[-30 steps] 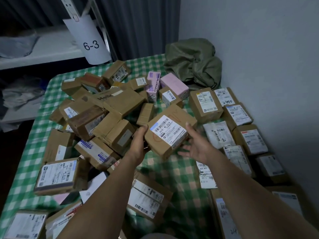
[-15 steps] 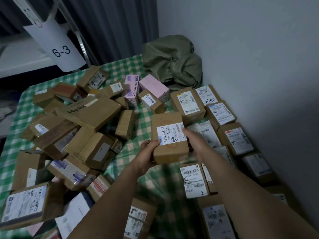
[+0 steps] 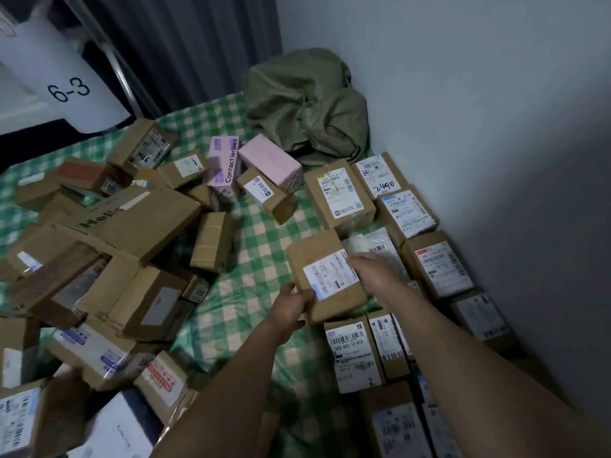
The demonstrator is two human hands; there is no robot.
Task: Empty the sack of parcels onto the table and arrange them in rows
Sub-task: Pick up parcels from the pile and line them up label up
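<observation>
The cardboard parcel (image 3: 325,280) is gripped by the left hand (image 3: 291,309). Whether the right hand (image 3: 378,276) grasps it cannot be told. It should be set flush with the neighbouring box (image 3: 340,196).

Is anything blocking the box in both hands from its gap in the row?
Nothing visible. The box, held by left hand and right hand, is over the gap between the far parcel and the near parcel. A white mailer lies close on its right; overlap unclear.

Open checked cloth (image 3: 251,269) between jumbled pile (image 3: 109,259) and wall-side rows (image 3: 426,259).
</observation>
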